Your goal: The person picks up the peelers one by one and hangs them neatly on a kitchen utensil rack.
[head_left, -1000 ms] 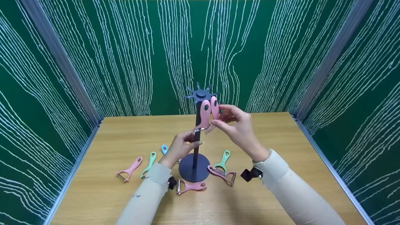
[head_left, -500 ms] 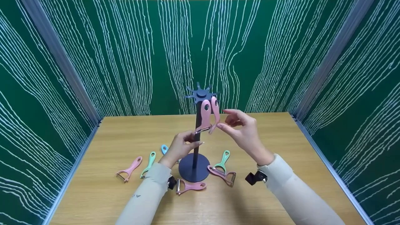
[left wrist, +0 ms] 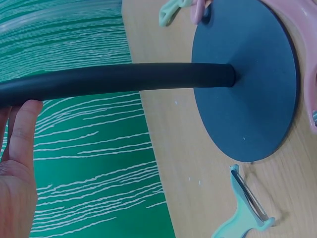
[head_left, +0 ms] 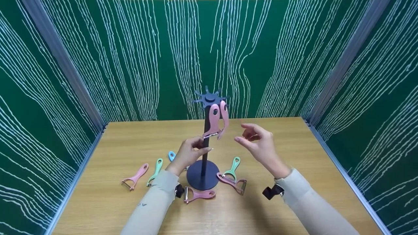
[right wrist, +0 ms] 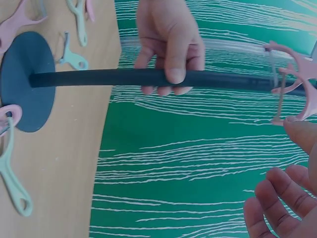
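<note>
A dark stand point(head_left: 204, 174) rises from a round base to a star-shaped ring of hooks point(head_left: 210, 99). Two pink peelers, a front peeler point(head_left: 214, 119) and one beside it point(head_left: 224, 116), hang from the hooks by their handle holes, blades down. Below them my left hand point(head_left: 189, 153) grips the pole point(right wrist: 114, 77), thumb on one side and fingers behind it in the right wrist view. My right hand point(head_left: 259, 143) is to the right of the hanging peelers, apart from them, fingers loosely bent and holding nothing.
Left on the wooden table point(head_left: 107, 202) lie a pink peeler point(head_left: 138, 175), a mint peeler point(head_left: 157, 169) and a partly hidden blue peeler point(head_left: 172, 155). Another pink peeler point(head_left: 200, 195) is before the base; right of it, a mint peeler point(head_left: 234, 167) overlaps a pink one. Green walls surround the table.
My right hand has let go of the right-hand hanging peeler and drawn back to the right and down. My left hand has stayed on the pole.
</note>
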Demonstrator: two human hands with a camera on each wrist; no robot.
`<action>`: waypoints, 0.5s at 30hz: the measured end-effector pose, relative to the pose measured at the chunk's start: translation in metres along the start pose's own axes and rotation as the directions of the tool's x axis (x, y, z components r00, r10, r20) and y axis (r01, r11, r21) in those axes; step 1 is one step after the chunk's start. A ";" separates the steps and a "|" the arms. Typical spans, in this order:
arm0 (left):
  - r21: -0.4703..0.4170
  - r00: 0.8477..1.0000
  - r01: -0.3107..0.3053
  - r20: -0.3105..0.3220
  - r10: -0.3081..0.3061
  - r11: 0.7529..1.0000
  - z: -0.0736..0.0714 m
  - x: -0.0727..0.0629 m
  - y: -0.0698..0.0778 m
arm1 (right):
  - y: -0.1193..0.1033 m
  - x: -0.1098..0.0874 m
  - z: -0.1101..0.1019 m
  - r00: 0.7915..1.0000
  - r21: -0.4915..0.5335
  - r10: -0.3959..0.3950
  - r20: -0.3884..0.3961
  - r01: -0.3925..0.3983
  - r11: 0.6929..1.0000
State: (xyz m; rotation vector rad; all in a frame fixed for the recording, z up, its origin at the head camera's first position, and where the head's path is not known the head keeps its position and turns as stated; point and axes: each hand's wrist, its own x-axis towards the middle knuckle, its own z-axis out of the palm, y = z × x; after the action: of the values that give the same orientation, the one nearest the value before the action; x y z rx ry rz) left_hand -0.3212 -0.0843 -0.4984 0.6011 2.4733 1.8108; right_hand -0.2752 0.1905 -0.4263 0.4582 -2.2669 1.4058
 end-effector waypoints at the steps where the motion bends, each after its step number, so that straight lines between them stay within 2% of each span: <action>1: 0.000 1.000 -0.001 -0.001 0.001 1.000 0.000 0.000 0.000 | 0.002 -0.001 0.000 1.000 -0.001 0.012 0.004 -0.012 1.000; 10: -0.004 0.999 -0.039 0.015 0.039 0.999 -0.001 0.000 0.000 | 0.016 -0.013 0.006 0.998 -0.027 0.063 0.026 -0.062 0.998; 15: 0.005 1.000 -0.017 0.011 0.017 1.000 -0.001 0.001 -0.001 | 0.023 -0.020 0.009 0.994 -0.033 0.092 0.056 -0.090 0.995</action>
State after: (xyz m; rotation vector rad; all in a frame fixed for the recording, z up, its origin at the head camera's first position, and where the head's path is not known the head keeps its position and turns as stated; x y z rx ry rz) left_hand -0.3229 -0.0850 -0.4990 0.6322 2.4737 1.8029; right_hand -0.2715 0.1935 -0.4578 0.3951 -2.3794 1.4169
